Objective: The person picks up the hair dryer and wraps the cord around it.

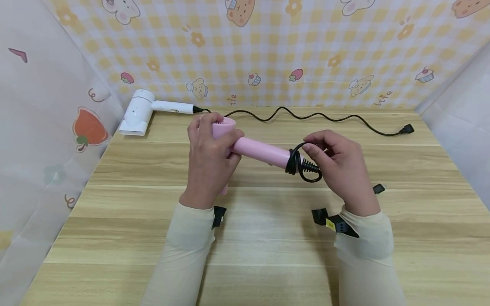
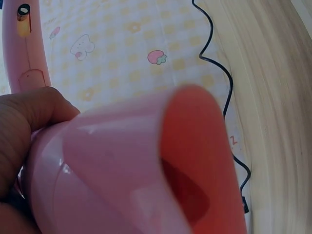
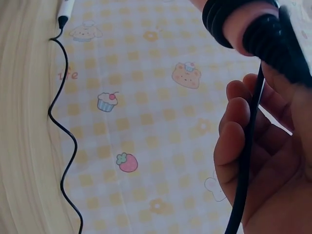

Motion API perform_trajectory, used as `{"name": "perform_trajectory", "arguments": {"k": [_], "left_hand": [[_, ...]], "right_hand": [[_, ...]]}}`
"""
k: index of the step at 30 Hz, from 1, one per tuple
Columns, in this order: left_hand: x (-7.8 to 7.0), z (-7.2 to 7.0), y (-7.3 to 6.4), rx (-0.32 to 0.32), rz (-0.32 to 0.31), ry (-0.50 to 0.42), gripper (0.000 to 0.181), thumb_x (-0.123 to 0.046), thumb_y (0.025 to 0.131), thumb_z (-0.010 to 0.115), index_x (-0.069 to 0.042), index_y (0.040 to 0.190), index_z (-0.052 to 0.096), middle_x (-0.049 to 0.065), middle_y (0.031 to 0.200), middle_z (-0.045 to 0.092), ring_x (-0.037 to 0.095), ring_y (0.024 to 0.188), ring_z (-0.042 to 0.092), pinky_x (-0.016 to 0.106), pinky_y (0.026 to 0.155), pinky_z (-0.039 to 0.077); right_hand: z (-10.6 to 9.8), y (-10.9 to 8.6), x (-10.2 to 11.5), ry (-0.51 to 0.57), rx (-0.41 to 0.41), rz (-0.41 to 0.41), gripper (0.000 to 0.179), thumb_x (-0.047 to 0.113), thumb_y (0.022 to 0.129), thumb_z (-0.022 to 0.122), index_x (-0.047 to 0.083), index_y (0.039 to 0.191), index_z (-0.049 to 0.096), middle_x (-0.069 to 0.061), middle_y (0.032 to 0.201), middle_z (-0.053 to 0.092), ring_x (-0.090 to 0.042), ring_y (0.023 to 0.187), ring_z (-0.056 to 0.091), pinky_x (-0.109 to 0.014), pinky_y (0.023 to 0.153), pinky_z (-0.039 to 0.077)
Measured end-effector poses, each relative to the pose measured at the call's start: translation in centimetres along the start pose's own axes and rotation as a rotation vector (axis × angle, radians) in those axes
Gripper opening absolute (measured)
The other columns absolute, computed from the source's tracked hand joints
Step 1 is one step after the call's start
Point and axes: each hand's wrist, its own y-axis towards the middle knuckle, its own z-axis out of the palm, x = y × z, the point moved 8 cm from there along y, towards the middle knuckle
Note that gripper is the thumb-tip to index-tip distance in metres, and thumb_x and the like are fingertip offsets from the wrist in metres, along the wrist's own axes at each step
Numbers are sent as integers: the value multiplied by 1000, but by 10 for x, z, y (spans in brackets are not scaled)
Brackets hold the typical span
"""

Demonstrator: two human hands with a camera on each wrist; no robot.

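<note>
A pink hair dryer [image 1: 262,152] is held above the table, its handle slanting down to the right. My left hand [image 1: 210,157] grips it round the head; in the left wrist view the flared pink nozzle [image 2: 122,146] fills the foreground beside my thumb. Black cord [image 1: 294,163] is wound in several turns round the handle's end, next to its ribbed cord sleeve [image 1: 311,166]. My right hand [image 1: 340,165] pinches a loop of that cord between thumb and fingers. In the right wrist view, the cord [image 3: 247,146] runs across my curled fingers.
A white hair dryer [image 1: 139,111] lies at the back left of the wooden table [image 1: 268,263]. Its wavy black cord [image 1: 317,114] runs along the back edge to a plug [image 1: 406,129]. Another small black piece [image 1: 379,188] shows beside my right wrist. A patterned cloth [image 1: 268,51] hangs behind.
</note>
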Motion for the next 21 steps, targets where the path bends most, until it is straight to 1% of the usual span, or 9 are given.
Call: {"name": "perform_trajectory", "arguments": {"k": [2, 7, 11, 15, 18, 21], "left_hand": [[0, 0, 0, 7, 1, -10, 25, 3, 73, 75, -11, 93, 78, 23, 119, 51, 45, 119, 40, 56, 102, 30], [-1, 0, 0, 14, -3, -23, 25, 3, 73, 75, -12, 93, 78, 21, 121, 51, 45, 120, 38, 56, 99, 35], [-1, 0, 0, 12, -5, -58, 26, 2, 72, 76, -12, 93, 78, 21, 120, 51, 41, 119, 41, 55, 100, 33], [-4, 0, 0, 21, -3, -83, 26, 2, 72, 75, -12, 94, 78, 21, 120, 51, 37, 118, 44, 54, 103, 31], [-4, 0, 0, 28, -6, -70, 26, 1, 73, 75, -12, 95, 77, 22, 121, 51, 39, 118, 43, 54, 101, 34], [-4, 0, -1, 37, -15, -70, 27, 1, 73, 75, -12, 96, 77, 21, 122, 49, 42, 119, 40, 55, 98, 37]], "right_hand": [[0, 0, -1, 10, 10, 11, 13, 17, 96, 66, 7, 102, 72, -1, 83, 67, -14, 63, 52, -21, 56, 41], [0, -1, -3, 37, 23, 22, 13, 17, 96, 65, 8, 102, 72, -1, 82, 66, -13, 65, 54, -20, 58, 42], [3, 0, -5, 61, 34, 34, 14, 18, 97, 64, 8, 102, 72, -2, 81, 65, -14, 66, 53, -21, 58, 42], [7, 1, -9, 38, 55, 31, 17, 23, 98, 63, 10, 101, 73, -3, 82, 65, -16, 66, 50, -23, 56, 39], [10, 2, -11, 2, 65, 25, 19, 26, 98, 63, 11, 100, 74, -2, 84, 67, -17, 66, 50, -24, 55, 37], [11, 2, -13, -1, 67, 40, 19, 27, 98, 63, 11, 100, 74, -2, 84, 67, -17, 65, 50, -24, 55, 37]]}}
